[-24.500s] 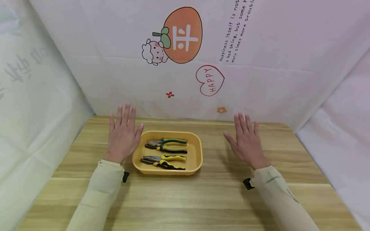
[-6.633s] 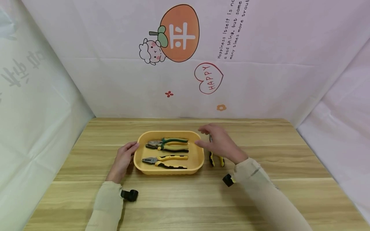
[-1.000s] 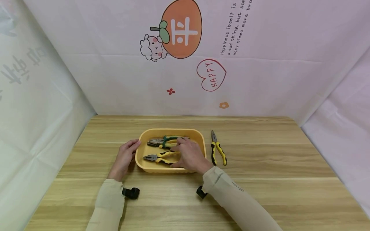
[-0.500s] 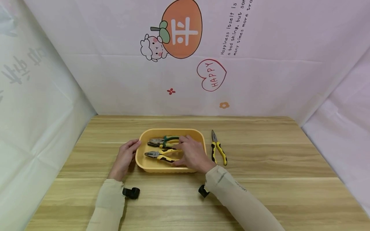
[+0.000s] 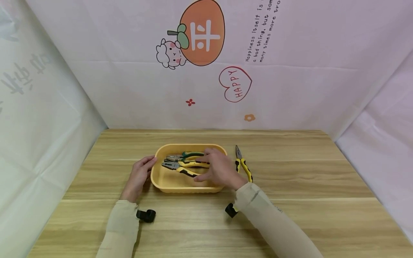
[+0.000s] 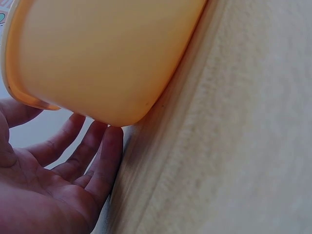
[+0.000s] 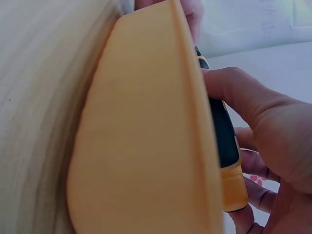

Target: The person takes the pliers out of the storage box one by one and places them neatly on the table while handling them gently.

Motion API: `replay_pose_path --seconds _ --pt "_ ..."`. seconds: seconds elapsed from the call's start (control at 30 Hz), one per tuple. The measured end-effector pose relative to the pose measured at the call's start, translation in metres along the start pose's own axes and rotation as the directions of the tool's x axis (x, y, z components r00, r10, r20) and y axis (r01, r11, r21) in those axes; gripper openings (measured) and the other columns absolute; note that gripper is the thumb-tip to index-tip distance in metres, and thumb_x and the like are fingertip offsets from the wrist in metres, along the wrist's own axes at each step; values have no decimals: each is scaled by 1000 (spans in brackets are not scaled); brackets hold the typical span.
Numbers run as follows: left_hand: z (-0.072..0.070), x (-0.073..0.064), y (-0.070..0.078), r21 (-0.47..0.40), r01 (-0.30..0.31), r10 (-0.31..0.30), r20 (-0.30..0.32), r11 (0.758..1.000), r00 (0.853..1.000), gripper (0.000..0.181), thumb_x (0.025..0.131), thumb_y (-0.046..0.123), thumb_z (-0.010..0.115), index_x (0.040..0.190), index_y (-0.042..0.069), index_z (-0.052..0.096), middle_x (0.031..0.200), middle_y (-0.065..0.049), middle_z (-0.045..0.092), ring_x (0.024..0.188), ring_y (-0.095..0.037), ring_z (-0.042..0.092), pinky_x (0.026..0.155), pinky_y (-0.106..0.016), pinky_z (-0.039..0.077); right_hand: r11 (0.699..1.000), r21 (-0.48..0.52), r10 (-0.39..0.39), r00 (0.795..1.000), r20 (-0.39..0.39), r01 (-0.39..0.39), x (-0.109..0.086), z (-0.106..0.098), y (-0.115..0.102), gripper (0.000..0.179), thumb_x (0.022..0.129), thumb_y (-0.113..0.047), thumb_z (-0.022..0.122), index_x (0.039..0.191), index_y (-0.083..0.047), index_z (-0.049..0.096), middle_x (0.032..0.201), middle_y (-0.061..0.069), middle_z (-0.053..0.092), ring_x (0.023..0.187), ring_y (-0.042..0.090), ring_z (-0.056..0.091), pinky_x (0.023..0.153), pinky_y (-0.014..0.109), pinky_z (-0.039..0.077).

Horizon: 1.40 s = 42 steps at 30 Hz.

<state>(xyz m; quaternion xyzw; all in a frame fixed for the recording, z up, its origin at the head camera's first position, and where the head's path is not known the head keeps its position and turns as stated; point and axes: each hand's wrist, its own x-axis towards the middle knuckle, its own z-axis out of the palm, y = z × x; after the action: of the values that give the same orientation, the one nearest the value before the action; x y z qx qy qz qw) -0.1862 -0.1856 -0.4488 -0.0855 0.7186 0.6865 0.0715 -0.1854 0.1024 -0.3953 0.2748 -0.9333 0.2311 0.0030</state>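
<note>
In the head view, my right hand grips the yellow-and-black handles of combination pliers, raised inside the yellow tray. The right wrist view has these pliers showing above the tray rim, the thumb on one side and fingers on the other. Behind them lie green-handled pliers, partly covered. At the tray's left end, my left hand holds on; the left wrist view shows its fingertips against the outer wall and the thumb at the rim.
Right of the tray, long-nose pliers lie on the wooden table, jaws pointing away, handles partly behind my right hand. White printed cloth rises along the back and both sides.
The yellow-and-black combination pliers have come up from the tray floor and shifted toward the green-handled pair. Earlier, long-nose pliers passed from tray to table. The left hand keeps its place.
</note>
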Motion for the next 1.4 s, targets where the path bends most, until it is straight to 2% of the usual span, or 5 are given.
replay_pose_path --seconds 0.27,0.67,0.8,1.07,1.4 --pt "0 0 0 -15 -3 3 1 1000 1000 49 110 29 49 144 -6 48 136 -17 54 98 -3 61 84 -18 52 999 24 -41 998 -56 43 1 -11 -1 68 71 -42 94 126 -9 73 82 1 45 70 15 36 60 26 24" --pt "0 1 0 -10 3 -3 -3 1000 1000 50 110 29 48 145 -6 48 138 -19 53 99 -5 61 83 -17 52 999 31 -13 998 -60 15 -1 -27 -14 69 73 -43 92 129 -9 71 86 4 47 68 15 34 59 26 25" --pt "1 0 0 -5 4 -4 0 1000 1000 50 110 29 48 145 -7 47 137 -18 53 97 -4 61 82 -17 52 999 39 -4 997 -74 6 -2 -30 -14 71 72 -43 93 129 -8 71 84 2 41 68 14 32 59 25 23" --pt "1 0 0 -15 7 -7 0 1000 1000 51 109 30 49 145 -7 47 141 -21 51 104 -9 61 84 -18 52 1000 -7 -3 994 -107 2 -8 -35 -6 70 70 -46 93 127 -10 73 81 -3 39 65 13 33 57 27 23" --pt "1 -1 0 -15 0 0 1 1000 1000 51 109 30 49 145 -6 47 141 -21 51 106 -11 61 86 -19 52 997 53 63 993 -104 -58 -17 -44 11 69 70 -41 94 128 -10 72 79 -1 31 67 15 30 60 28 21"
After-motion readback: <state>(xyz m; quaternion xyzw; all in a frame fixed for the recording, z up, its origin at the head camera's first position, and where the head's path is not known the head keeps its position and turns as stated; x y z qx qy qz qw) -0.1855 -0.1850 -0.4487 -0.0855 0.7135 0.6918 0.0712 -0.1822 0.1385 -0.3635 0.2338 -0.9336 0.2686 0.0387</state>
